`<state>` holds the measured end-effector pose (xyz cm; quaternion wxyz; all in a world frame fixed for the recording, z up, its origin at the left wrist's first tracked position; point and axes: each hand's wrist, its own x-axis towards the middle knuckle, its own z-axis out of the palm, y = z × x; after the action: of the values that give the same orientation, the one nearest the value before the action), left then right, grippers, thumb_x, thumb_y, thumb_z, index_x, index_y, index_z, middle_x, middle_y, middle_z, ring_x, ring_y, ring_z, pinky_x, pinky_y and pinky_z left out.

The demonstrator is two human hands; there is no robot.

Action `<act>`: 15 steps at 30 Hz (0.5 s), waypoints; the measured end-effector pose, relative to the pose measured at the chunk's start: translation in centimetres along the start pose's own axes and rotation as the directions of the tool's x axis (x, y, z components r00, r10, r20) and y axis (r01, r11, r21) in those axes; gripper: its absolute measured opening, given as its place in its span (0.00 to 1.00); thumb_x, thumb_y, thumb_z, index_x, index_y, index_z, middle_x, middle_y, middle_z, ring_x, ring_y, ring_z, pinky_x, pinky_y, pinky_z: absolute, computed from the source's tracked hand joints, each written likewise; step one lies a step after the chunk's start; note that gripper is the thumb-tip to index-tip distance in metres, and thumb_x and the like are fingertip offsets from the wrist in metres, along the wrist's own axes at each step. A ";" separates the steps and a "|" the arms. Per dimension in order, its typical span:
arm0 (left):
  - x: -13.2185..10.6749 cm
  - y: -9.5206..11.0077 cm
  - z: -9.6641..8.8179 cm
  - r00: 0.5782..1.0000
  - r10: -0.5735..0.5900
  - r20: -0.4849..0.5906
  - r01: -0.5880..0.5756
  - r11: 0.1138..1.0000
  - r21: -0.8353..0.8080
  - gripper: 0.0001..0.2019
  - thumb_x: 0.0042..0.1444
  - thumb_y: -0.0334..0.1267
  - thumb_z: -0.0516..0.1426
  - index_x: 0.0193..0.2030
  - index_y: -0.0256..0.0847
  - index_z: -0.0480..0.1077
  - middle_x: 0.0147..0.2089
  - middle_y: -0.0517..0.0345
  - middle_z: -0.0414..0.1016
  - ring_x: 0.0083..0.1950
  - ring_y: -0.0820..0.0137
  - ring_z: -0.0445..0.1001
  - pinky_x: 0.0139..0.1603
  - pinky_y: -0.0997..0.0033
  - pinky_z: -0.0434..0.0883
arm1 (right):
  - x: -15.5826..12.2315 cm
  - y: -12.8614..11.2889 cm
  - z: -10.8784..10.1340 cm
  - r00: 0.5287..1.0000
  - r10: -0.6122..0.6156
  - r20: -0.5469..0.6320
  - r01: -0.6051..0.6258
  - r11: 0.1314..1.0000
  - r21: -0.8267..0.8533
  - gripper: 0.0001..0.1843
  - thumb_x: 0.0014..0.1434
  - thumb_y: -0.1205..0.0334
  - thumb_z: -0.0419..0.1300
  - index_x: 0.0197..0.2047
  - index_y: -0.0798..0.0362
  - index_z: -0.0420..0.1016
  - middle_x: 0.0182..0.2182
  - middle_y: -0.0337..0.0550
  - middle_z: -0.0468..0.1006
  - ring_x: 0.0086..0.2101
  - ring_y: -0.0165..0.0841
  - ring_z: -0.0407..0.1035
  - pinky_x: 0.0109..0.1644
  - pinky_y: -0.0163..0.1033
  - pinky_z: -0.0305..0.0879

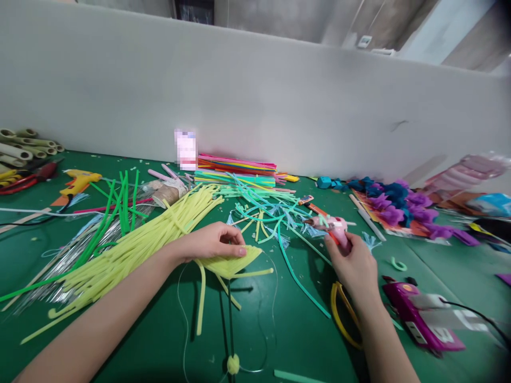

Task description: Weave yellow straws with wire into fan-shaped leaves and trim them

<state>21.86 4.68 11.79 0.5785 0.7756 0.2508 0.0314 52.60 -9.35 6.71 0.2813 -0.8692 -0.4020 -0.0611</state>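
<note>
My left hand (217, 242) pinches a light-yellow leaf-shaped piece (231, 260) made of fuzzy pipe cleaners, with loose strands hanging below it. My right hand (355, 263) is wrapped round a pink hot glue gun (337, 227), its nozzle pointing left. A dark thin rod (230, 319) runs down from the yellow piece to a small yellow pompom (233, 364) near the front, with clear thin line looping beside it. Close to my left forearm lies a large bundle of yellow pipe cleaners (139, 252). Yellow-handled scissors (339, 314) rest by my right wrist, partly covered.
Green and turquoise pipe cleaners (255, 205) lie in a tangle at the middle. A yellow glue gun (77, 182) and bamboo tubes (24, 146) are at the left. Purple and blue fuzzy flowers (399, 205) and a magenta power strip (423, 319) with cords sit right. A white partition (255, 101) closes the back.
</note>
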 end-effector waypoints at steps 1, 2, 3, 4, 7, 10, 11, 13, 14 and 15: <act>-0.1 0.0 0.0 1.000 -0.001 0.010 0.001 1.000 -0.004 0.17 0.51 0.52 0.59 0.36 0.39 0.71 0.30 0.63 0.65 0.31 0.74 0.60 0.30 0.76 0.56 | 0.5 0.8 0.2 1.000 0.006 0.024 -0.004 0.996 -0.093 0.29 0.53 0.42 0.54 0.45 0.60 0.71 0.33 0.55 0.75 0.34 0.46 0.68 0.38 0.46 0.62; -0.1 0.1 -0.1 1.000 -0.002 0.021 0.002 1.000 -0.004 0.17 0.51 0.52 0.59 0.37 0.39 0.71 0.30 0.63 0.64 0.31 0.74 0.60 0.29 0.76 0.56 | 0.8 1.6 0.4 0.998 0.015 0.055 -0.005 0.986 -0.169 0.30 0.54 0.43 0.53 0.45 0.62 0.71 0.34 0.58 0.75 0.36 0.49 0.69 0.39 0.48 0.62; -0.2 0.1 -0.1 0.999 -0.003 0.032 0.003 1.000 -0.001 0.17 0.52 0.52 0.59 0.39 0.39 0.71 0.31 0.63 0.64 0.31 0.74 0.60 0.29 0.76 0.56 | 1.1 2.3 0.5 0.996 0.030 0.078 -0.010 0.972 -0.236 0.30 0.54 0.44 0.52 0.46 0.65 0.72 0.35 0.62 0.75 0.38 0.52 0.69 0.41 0.50 0.62; -0.3 0.2 -0.2 0.999 -0.002 0.043 0.002 1.000 0.006 0.17 0.52 0.52 0.58 0.40 0.40 0.71 0.31 0.63 0.64 0.30 0.75 0.60 0.29 0.76 0.56 | 1.2 2.8 0.6 0.995 0.056 0.081 -0.030 0.955 -0.296 0.31 0.55 0.45 0.52 0.46 0.67 0.72 0.37 0.67 0.74 0.40 0.55 0.68 0.42 0.53 0.61; -0.4 0.2 -0.3 0.998 0.003 0.062 -0.004 1.000 0.025 0.17 0.53 0.53 0.57 0.39 0.40 0.71 0.31 0.62 0.64 0.30 0.74 0.60 0.28 0.77 0.56 | 0.5 2.1 0.0 0.996 0.053 -0.074 -0.075 0.938 -0.339 0.32 0.55 0.43 0.52 0.48 0.66 0.72 0.44 0.73 0.70 0.46 0.62 0.63 0.43 0.60 0.59; -0.4 0.0 -0.5 0.998 0.004 0.058 -0.005 1.000 0.026 0.19 0.52 0.55 0.57 0.37 0.40 0.70 0.30 0.62 0.64 0.29 0.75 0.59 0.28 0.76 0.56 | -1.2 -1.4 -1.1 0.959 -0.211 -0.187 0.213 0.977 -0.007 0.23 0.58 0.46 0.54 0.47 0.55 0.72 0.42 0.56 0.73 0.46 0.50 0.65 0.47 0.54 0.59; -0.4 -0.1 -0.6 0.999 0.006 0.053 -0.007 1.000 0.028 0.19 0.52 0.56 0.57 0.37 0.40 0.70 0.30 0.63 0.64 0.29 0.75 0.59 0.28 0.76 0.55 | -1.9 -2.8 -1.4 0.949 -0.288 -0.127 0.307 0.936 0.174 0.18 0.59 0.49 0.55 0.45 0.52 0.72 0.39 0.50 0.74 0.42 0.44 0.67 0.46 0.48 0.61; -0.4 -0.3 -0.7 0.999 0.016 0.044 -0.018 0.999 0.028 0.20 0.52 0.56 0.57 0.37 0.39 0.71 0.30 0.63 0.64 0.29 0.75 0.59 0.28 0.76 0.55 | -3.4 -5.5 -1.8 0.900 -0.429 0.075 0.343 0.805 0.483 0.12 0.59 0.52 0.56 0.39 0.50 0.73 0.33 0.43 0.74 0.34 0.36 0.67 0.40 0.41 0.64; -0.4 -0.3 -0.7 0.999 0.023 0.041 -0.024 0.999 0.025 0.20 0.52 0.56 0.57 0.37 0.39 0.71 0.30 0.63 0.64 0.29 0.74 0.59 0.28 0.76 0.55 | -4.0 -6.6 -1.8 0.869 -0.469 0.158 0.305 0.758 0.576 0.10 0.59 0.53 0.57 0.39 0.49 0.73 0.32 0.41 0.73 0.32 0.34 0.66 0.39 0.39 0.64; -0.4 -0.4 -0.7 0.999 0.028 0.040 -0.029 0.999 0.022 0.20 0.52 0.56 0.57 0.37 0.39 0.71 0.30 0.63 0.64 0.30 0.74 0.59 0.28 0.76 0.55 | -4.6 -7.4 -1.8 0.842 -0.489 0.229 0.253 0.732 0.633 0.10 0.58 0.53 0.59 0.39 0.49 0.72 0.31 0.40 0.72 0.31 0.33 0.66 0.38 0.37 0.63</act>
<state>21.12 5.24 11.80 0.5741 0.7859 0.2286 0.0213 44.31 -9.59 9.96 0.4299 -0.6355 -0.6161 0.1781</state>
